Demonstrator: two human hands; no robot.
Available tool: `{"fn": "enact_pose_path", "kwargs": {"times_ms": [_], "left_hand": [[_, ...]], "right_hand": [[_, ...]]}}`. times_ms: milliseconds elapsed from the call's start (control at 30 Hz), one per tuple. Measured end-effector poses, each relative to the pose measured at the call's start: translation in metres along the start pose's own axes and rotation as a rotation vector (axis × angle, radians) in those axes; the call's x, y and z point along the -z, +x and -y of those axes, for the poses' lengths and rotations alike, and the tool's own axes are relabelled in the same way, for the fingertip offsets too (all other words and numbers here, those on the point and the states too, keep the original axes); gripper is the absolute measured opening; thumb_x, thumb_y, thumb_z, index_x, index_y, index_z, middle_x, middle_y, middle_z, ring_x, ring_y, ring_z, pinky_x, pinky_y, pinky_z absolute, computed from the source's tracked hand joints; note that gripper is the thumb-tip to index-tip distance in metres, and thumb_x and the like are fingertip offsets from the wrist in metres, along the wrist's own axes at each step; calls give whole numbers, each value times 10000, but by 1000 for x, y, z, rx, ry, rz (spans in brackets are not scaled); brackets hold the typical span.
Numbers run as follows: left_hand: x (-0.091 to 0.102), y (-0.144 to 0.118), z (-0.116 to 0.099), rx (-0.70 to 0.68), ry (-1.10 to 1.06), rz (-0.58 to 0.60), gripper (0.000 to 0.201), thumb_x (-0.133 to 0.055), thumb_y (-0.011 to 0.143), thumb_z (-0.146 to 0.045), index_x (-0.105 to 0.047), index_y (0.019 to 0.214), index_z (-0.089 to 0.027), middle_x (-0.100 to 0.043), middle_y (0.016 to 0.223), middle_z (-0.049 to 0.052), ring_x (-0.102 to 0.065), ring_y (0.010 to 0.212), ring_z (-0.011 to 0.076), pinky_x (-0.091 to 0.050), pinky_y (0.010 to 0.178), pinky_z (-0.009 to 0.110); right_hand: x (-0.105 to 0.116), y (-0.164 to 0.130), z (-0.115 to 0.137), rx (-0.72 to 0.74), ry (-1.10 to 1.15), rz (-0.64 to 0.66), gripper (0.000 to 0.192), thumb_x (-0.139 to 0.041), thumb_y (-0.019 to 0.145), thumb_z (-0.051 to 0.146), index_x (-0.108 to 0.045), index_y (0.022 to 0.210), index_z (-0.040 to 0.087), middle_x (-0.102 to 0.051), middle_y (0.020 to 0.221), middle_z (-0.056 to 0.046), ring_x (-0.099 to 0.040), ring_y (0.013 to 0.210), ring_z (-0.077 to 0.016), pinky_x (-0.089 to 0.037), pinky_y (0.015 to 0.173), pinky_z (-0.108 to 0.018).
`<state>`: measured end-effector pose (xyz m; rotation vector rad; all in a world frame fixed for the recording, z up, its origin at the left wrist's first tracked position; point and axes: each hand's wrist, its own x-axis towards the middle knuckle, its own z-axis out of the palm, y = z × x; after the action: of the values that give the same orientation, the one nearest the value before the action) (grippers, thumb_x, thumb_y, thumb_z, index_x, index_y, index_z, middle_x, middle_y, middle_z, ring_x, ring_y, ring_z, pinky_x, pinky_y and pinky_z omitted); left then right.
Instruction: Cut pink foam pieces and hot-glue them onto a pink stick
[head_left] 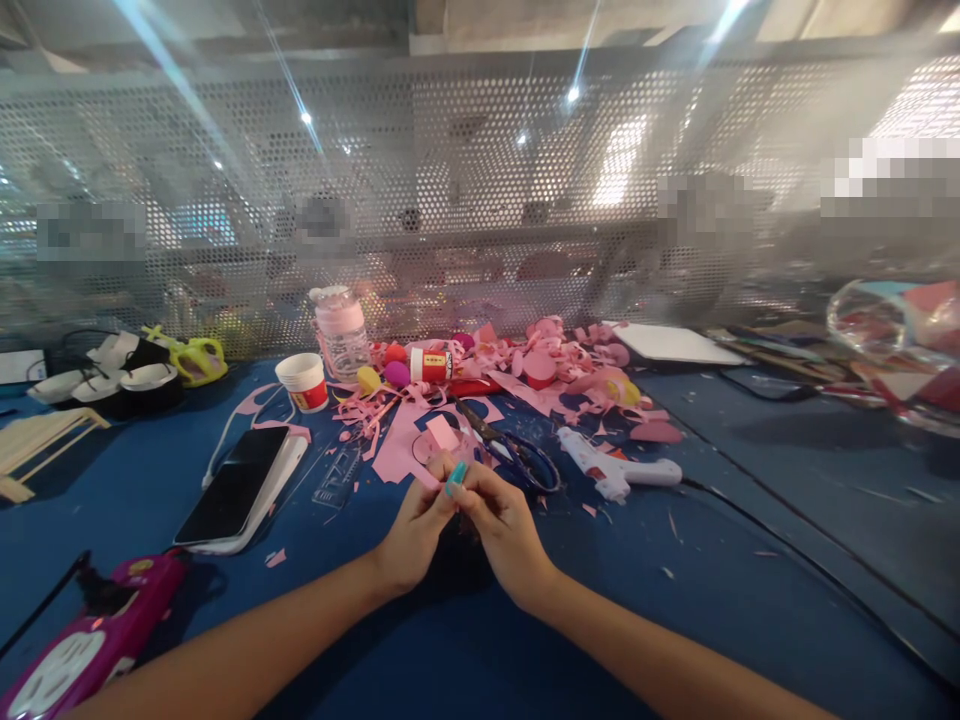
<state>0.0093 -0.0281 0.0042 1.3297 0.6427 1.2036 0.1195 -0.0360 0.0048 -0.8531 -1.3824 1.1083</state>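
A perforated screen (465, 160) stands behind the blue tabletop (615, 610). Pink scraps (525, 360) heap across the far middle, beyond both hands. The left hand (411, 535) and right hand (506, 530) meet just in front of the heap, fingers bent inward, clenched in a pinch with their tips together. Well to their left, a magenta power strip (64, 660) sits near the edge of view, and a phone (240, 480) lies beyond it. A glue gun (619, 468) rests to the right; nearer, scissors (525, 455) lie just past the right fingers. A cup (304, 382) stands upright past the phone. Smallest, a teal bit (455, 478) shows right at the thumb tips; whether the fingers grip it, I cannot tell.
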Motion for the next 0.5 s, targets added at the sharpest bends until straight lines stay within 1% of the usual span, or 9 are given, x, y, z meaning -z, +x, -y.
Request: {"fn": "enact_pose_path", "kwargs": {"times_ms": [100,233,300,367,433,500], "left_hand": [[-2,1,-6,-57,66,39,361,-469,769,-504,-426,648,-167,-355,658,-24,-338,629,109,-348,619,233],[-3,2,-9,-84,86,97,376,-424,790,-512,-415,639,-167,-352,660,-21,-337,641,115,-342,623,236],[-3,2,-7,-84,77,73,356,-431,801,-480,-427,637,-164,-365,652,-24,-347,632,109,-345,625,234],[-2,2,-4,-71,79,19,322,-460,799,-442,-456,643,-160,-392,649,-27,-369,627,106,-354,633,234],[-2,2,-2,-62,111,-40,294,-484,791,-417,-500,661,-154,-438,661,-21,-404,644,113,-369,652,241],[-2,2,-1,-66,152,-85,279,-482,795,-406,-546,702,-151,-498,699,-5,-449,689,131,-384,692,254]], "right_hand": [[0,1,0,23,-31,-37,393,-580,716,439,-341,531,188,-304,544,60,-275,491,-72,-242,446,-220],[-1,2,1,49,-92,-70,400,-573,714,462,-337,542,188,-274,591,53,-258,530,-80,-257,468,-219],[-2,2,1,40,-96,-56,405,-534,737,484,-334,544,189,-272,590,52,-260,517,-78,-253,451,-219],[-2,0,1,24,-91,-20,397,-452,788,491,-338,555,191,-289,580,50,-276,490,-75,-252,431,-219],[-3,-3,1,33,-118,8,380,-362,843,462,-355,577,190,-325,583,41,-308,485,-76,-268,434,-219],[-2,-6,1,71,-199,2,358,-315,875,410,-372,601,187,-360,601,29,-344,509,-84,-293,459,-221]]}}
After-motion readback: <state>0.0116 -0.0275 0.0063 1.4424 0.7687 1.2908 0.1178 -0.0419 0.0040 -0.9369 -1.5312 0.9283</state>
